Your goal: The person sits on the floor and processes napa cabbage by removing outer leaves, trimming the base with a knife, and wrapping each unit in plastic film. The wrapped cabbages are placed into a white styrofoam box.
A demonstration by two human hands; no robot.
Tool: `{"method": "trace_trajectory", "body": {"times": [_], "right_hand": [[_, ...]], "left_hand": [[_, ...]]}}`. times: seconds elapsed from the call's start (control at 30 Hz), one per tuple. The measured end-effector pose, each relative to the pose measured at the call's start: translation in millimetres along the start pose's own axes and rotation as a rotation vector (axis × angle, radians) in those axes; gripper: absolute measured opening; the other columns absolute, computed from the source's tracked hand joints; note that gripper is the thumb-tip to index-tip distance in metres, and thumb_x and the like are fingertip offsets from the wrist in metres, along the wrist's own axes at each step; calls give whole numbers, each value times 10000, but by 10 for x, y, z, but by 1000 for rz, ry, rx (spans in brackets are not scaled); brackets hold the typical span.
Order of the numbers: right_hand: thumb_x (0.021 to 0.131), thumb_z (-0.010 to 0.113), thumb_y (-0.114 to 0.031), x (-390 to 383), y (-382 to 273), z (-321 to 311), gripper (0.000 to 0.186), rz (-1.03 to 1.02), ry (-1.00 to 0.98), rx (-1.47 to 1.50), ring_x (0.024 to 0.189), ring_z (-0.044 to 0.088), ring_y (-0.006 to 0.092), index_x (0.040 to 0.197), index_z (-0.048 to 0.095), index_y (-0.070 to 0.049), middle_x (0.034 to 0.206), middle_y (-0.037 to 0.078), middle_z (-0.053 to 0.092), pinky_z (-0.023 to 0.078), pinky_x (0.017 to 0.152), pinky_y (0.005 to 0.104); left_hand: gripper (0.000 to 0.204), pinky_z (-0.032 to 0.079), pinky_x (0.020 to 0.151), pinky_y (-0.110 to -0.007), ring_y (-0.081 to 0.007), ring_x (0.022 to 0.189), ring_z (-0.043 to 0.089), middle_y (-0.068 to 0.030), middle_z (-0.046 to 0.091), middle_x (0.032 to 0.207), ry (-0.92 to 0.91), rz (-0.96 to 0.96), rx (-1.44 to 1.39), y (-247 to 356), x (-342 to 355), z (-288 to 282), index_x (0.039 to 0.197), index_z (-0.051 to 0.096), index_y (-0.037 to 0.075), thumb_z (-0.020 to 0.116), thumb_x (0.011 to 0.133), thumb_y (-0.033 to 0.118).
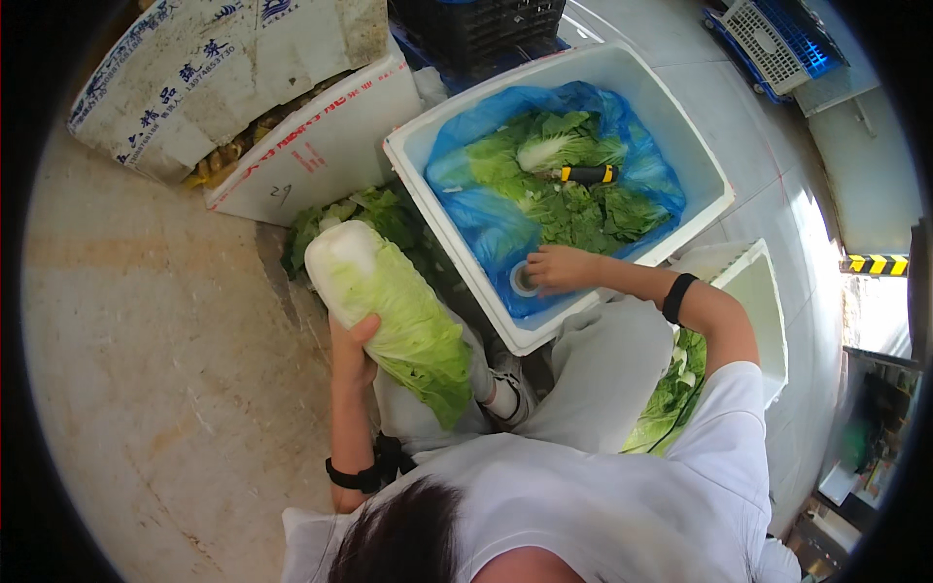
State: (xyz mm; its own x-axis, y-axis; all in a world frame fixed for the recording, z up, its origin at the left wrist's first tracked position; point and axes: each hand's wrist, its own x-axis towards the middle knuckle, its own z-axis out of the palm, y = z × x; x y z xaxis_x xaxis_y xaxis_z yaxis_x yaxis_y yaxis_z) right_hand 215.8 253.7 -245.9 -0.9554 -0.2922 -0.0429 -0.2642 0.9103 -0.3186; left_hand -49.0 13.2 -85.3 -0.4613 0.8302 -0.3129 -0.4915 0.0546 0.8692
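Observation:
My left hand [352, 352] grips a Chinese cabbage [394, 311] from its left side, thumb across the leaves. Its white base points up and away; the pale green leafy end lies over my lap. My right hand [564, 269] reaches into a white foam box [442, 219] with its fingers bent onto a roll of tape [523, 280]. That roll rests on the blue plastic bag [476, 228] lining the box. Loose cabbage leaves [573, 214] fill the bag, and on them lies a tool with a black and yellow handle [588, 174], its far end hidden.
More leaves [374, 214] lie on the floor left of the box. A second foam box [763, 291] with greens stands by my right leg. Cartons [321, 136] stand at the back left, a black crate [476, 34] behind. Baskets [768, 49] sit far right.

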Motion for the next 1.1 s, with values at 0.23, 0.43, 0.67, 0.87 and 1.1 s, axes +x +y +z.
{"method": "trace_trajectory", "body": {"times": [0.23,0.43,0.67,0.87,1.1], "right_hand": [[746,700,-350,18,137,-109,318,267,44,406,956,468,250,786,642,-40,945,59,551,395,816,363],[858,644,-268,-529,-123,-1297,282,717,475,1060,925,473,160,914,628,8,961,44,507,366,849,301],[841,654,-259,-461,-986,-2260,439,661,776,1299,1174,452,167,1171,579,20,1236,57,512,303,1023,321],[850,646,-234,-46,-1536,-2377,448,481,886,1544,1132,490,162,1208,545,16,1185,44,547,335,1000,308],[865,648,-248,576,-1978,-2093,443,392,1163,1790,1020,531,129,1189,484,6,1116,72,560,407,914,296]], "left_hand": [[788,485,876,-369,-245,1067,556,-136,522,1196,-20,-13,12,24,69,118,1300,364,-21,763,677,250],[808,494,871,-374,-252,1074,554,-144,520,1197,-110,-27,-85,12,55,120,1308,354,-17,766,669,255],[911,497,891,-403,-300,1125,525,-195,472,1267,-335,-137,-281,150,-79,216,1344,317,-10,787,634,313],[1117,493,877,-503,-421,1167,459,-301,305,1376,-759,-32,-544,297,-294,431,1412,225,40,807,578,503],[1159,469,903,-525,-459,1187,438,-281,241,1427,-864,-127,-711,283,-390,355,1439,176,75,827,565,472]]}}
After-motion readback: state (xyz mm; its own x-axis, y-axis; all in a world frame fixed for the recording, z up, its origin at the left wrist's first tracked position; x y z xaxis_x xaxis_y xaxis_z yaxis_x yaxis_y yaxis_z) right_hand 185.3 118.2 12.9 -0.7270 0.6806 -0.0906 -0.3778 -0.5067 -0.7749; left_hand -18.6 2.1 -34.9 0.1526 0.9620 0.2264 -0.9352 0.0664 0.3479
